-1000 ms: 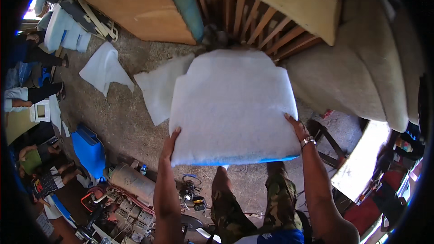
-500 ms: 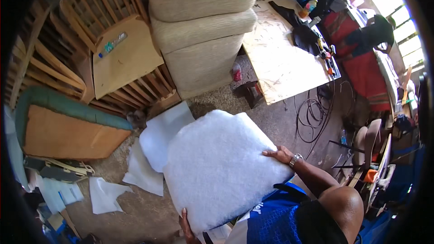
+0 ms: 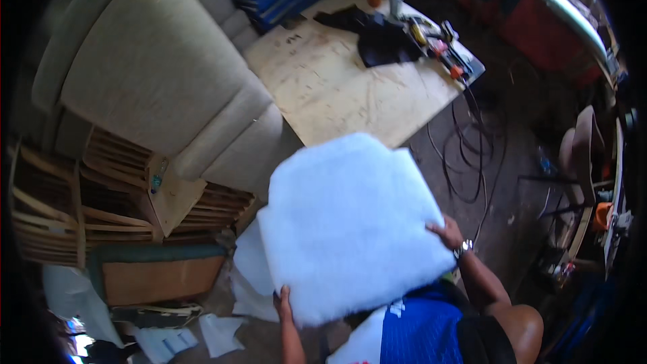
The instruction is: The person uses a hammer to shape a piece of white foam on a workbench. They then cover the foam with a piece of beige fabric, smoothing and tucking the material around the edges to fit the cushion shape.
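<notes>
I hold a big square pad of white fluffy wadding [image 3: 350, 222] flat in front of me with both hands. My left hand [image 3: 283, 300] grips its near left edge, fingers on top. My right hand [image 3: 446, 232], with a watch on the wrist, grips its right edge. The pad hangs above the floor, in front of a plywood board [image 3: 337, 87] lying as a table top. More white wadding sheets [image 3: 246, 276] lie on the floor under the pad's left side.
Beige sofa cushions [image 3: 155, 74] stand at upper left over wooden slat frames [image 3: 101, 202]. Dark cloth and small tools [image 3: 397, 34] lie on the board's far end. Black cables [image 3: 472, 155] loop on the floor at right. White scraps [image 3: 219, 334] lie lower left.
My view has swung right, from the wooden frames toward the plywood board. The white pad has come round with me, still in both hands.
</notes>
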{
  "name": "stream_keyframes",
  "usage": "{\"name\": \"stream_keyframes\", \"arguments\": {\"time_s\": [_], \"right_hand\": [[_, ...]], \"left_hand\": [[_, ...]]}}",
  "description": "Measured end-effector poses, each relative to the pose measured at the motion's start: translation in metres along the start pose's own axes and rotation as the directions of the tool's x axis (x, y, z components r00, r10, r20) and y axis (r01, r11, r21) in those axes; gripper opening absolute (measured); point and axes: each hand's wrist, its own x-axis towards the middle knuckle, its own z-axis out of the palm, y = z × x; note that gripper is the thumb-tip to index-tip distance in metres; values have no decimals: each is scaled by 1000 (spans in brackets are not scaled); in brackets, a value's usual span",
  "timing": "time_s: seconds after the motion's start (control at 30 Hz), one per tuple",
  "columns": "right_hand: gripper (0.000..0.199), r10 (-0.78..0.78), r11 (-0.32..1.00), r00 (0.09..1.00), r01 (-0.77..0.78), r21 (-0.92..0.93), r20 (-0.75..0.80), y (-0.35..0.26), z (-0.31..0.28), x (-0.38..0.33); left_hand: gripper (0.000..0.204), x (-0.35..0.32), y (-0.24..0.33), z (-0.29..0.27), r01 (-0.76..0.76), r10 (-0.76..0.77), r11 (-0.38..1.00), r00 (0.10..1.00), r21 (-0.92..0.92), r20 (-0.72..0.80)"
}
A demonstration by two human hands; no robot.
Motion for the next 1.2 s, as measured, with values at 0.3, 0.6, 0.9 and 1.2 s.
{"name": "stream_keyframes", "arguments": {"time_s": [0.3, 0.6, 0.9, 1.2], "right_hand": [[65, -140, 990, 987, 140, -7, -81, -67, -128, 59], [76, -252, 911, 965, 212, -355, -71, -197, -153, 230], [77, -4, 370, 998, 54, -928, 56, -192, -9, 269], [48, -305, 673, 949, 161, -722, -73, -255, -106, 352]], "left_hand": [[65, 47, 1, 151, -141, 148, 987, 983, -76, 108], [82, 173, 70, 276, 60, 13, 968, 959, -245, 284], [81, 196, 211, 382, -791, 728, 436, 590, 429, 348], [58, 292, 305, 606, -825, 733, 366, 540, 430, 414]]}}
